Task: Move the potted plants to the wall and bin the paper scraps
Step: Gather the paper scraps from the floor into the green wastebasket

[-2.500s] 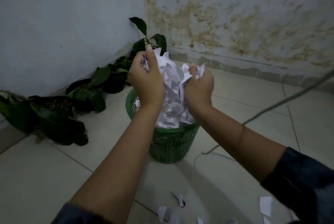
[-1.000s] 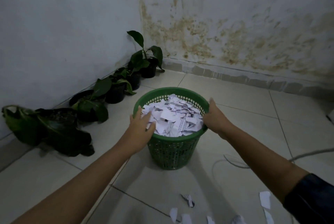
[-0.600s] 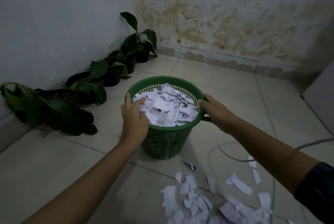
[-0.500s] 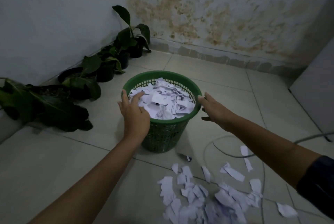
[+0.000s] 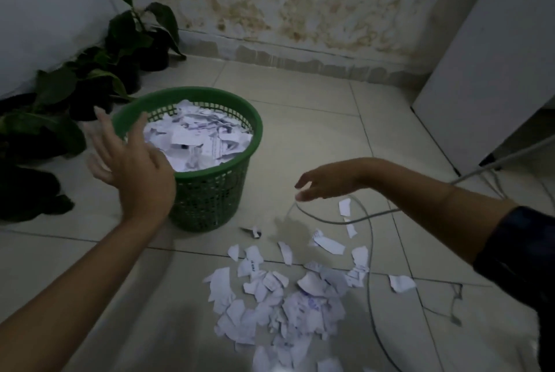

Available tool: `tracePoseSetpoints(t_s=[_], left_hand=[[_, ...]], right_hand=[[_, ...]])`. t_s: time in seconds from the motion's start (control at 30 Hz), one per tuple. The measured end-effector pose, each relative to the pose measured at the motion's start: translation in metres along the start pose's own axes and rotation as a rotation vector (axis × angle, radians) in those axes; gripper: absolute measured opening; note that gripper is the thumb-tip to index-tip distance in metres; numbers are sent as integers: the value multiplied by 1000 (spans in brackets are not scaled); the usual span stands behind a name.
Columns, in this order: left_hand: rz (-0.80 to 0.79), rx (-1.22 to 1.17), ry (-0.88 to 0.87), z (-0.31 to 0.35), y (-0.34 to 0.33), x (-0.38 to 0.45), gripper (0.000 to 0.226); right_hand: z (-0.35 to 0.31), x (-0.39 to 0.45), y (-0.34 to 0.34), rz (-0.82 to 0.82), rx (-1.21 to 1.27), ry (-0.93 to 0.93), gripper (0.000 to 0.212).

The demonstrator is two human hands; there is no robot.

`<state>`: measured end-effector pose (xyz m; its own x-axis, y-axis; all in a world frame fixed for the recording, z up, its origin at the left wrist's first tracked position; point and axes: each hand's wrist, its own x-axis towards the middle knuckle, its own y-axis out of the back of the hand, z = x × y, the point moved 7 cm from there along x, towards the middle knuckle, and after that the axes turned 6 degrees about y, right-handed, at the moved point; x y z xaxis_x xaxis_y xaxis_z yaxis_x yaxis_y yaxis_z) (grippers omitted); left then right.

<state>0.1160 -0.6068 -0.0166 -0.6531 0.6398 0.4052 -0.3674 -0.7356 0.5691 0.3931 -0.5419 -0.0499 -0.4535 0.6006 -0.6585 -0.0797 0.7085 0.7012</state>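
A green mesh bin (image 5: 210, 203) stands on the tiled floor, filled near its rim with white paper scraps (image 5: 195, 139). A loose pile of torn paper scraps (image 5: 279, 302) lies on the floor in front of it. My left hand (image 5: 132, 161) hovers open beside the bin's left rim, fingers spread, holding nothing. My right hand (image 5: 324, 182) hangs open to the right of the bin, above the floor, fingers drooping and empty. Several dark potted plants (image 5: 99, 71) stand in a row along the left wall.
A grey cable (image 5: 372, 251) loops across the floor through the scraps toward the right. A white cabinet (image 5: 486, 50) stands at the right against the stained back wall (image 5: 300, 2). Bare tiles lie between the bin and the back wall.
Both hands dropped the paper into the bin, let go of its rim and pulled back. The view tilted down and right, showing the pile of scraps on the floor.
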Motion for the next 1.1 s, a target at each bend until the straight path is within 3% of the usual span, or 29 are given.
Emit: tracePoseSetpoints(t_s=[0.1, 0.17, 0.23, 0.4, 0.47, 0.6, 0.7, 0.93, 1.1], left_hand=[[29, -27, -273, 27, 5, -18, 44], [-18, -36, -444, 46, -1, -41, 46], [-84, 22, -606, 61, -16, -71, 48], [-501, 83, -881, 69, -91, -162, 53], [-655, 149, -967, 59, -125, -202, 46], [-900, 181, -936, 41, -175, -259, 52], [-988, 88, -953, 50, -194, -293, 50], [-1021, 212, -1053, 76, -224, -360, 48], [-969, 356, -1019, 62, -224, -349, 55]], right_hand=[[33, -3, -28, -68, -172, -62, 70], [59, -3, -44, -119, -109, -87, 72], [79, -3, -52, -90, 34, -78, 61], [118, -8, -38, 206, 164, -29, 29], [136, -14, -41, 256, 208, -40, 21], [169, -28, -73, 235, 193, -55, 19], [192, -40, -109, 227, 133, -76, 25], [220, -46, -202, 148, 286, -147, 71], [196, -54, -212, 168, 335, 91, 91]])
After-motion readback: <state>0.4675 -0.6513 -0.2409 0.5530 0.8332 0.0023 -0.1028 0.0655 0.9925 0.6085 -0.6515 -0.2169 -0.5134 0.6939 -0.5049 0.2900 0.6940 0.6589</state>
